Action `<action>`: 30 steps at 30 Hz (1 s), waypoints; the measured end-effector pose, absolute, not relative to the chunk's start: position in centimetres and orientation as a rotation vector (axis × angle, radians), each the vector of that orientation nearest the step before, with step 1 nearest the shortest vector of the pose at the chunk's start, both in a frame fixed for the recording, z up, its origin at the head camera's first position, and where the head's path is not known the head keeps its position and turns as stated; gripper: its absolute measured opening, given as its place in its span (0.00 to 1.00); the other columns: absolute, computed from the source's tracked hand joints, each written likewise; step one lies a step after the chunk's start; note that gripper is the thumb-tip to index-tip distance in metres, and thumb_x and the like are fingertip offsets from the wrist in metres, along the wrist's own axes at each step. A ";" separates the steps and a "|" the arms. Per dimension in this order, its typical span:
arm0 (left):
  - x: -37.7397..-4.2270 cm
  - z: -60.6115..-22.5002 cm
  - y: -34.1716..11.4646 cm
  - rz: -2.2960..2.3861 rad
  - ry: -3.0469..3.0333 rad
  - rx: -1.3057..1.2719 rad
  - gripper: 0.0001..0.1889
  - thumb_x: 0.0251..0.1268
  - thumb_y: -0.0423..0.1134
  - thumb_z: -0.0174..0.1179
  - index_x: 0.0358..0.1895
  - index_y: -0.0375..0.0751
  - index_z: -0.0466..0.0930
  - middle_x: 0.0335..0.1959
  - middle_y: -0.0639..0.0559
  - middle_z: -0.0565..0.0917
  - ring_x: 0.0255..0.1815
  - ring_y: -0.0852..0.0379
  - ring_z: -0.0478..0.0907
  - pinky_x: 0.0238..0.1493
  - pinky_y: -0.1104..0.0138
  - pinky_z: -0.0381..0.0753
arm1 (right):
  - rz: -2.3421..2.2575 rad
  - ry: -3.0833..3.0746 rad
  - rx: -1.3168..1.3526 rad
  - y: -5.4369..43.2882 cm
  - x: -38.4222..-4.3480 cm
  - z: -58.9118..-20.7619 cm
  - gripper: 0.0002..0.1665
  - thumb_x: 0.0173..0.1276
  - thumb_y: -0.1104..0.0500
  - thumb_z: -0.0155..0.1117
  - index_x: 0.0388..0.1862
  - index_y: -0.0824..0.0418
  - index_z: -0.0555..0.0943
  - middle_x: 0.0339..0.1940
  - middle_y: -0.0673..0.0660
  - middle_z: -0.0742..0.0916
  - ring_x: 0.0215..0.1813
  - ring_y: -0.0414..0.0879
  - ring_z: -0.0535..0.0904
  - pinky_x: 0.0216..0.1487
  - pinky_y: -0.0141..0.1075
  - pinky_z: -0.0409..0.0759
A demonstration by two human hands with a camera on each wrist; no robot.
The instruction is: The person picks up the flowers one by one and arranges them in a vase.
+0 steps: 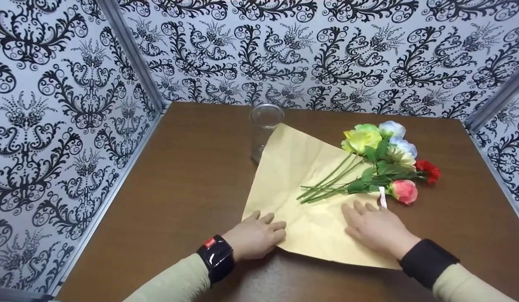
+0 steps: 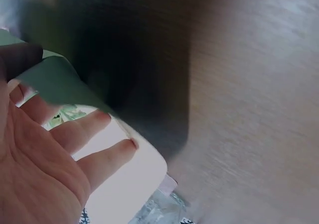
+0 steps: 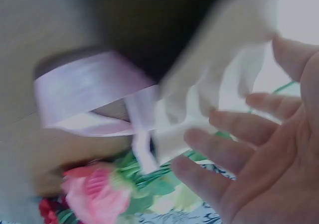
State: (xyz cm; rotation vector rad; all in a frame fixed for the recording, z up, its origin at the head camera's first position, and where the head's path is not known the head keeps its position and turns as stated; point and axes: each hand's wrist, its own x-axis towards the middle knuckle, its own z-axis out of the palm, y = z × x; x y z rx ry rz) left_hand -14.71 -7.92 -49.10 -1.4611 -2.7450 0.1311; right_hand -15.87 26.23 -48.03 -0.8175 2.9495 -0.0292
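Note:
A sheet of tan wrapping paper [image 1: 284, 184] lies at a slant on the brown table. My left hand [image 1: 258, 235] holds the sheet at its near left edge; in the left wrist view the edge passes between the thumb and the fingers [image 2: 107, 162]. Over the near right part of the sheet, my right hand [image 1: 379, 228] rests with fingers spread and fairly straight, touching the paper. Artificial flowers [image 1: 404, 191] lie across the upper right of the paper, green stems [image 1: 326, 188] pointing left. A pale pink ribbon [image 3: 94, 89] sits just beyond the right fingertips.
A clear glass vase [image 1: 259, 134] stands behind the paper, partly covered by its upper corner. Patterned black-and-white wall panels [image 1: 284, 50] border the table [image 1: 192, 167] at the back and sides.

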 end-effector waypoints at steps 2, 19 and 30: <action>-14.5 -49.0 -7.7 0.127 -2.741 -1.465 0.04 0.76 0.40 0.53 0.43 0.51 0.78 0.56 0.57 0.81 0.58 0.46 0.80 0.54 0.45 0.81 | -0.093 2.850 -0.789 26.1 -15.3 -47.6 0.41 0.73 0.39 0.61 0.77 0.58 0.68 0.70 0.76 0.75 0.62 0.78 0.75 0.55 0.71 0.73; -16.5 -49.6 -8.4 0.144 -3.015 -1.407 0.40 0.64 0.69 0.60 0.77 0.61 0.64 0.82 0.49 0.58 0.79 0.34 0.57 0.75 0.41 0.58 | -0.080 2.689 -0.844 28.7 -14.8 -48.1 0.55 0.57 0.41 0.75 0.81 0.48 0.63 0.80 0.69 0.64 0.72 0.75 0.66 0.60 0.78 0.61; -16.7 -49.2 -8.4 0.029 -3.196 -1.203 0.52 0.52 0.74 0.65 0.81 0.67 0.56 0.83 0.44 0.53 0.80 0.28 0.51 0.74 0.34 0.52 | -0.048 2.689 -0.843 29.5 -15.3 -48.7 0.59 0.50 0.41 0.80 0.80 0.46 0.64 0.80 0.68 0.65 0.72 0.75 0.67 0.58 0.80 0.60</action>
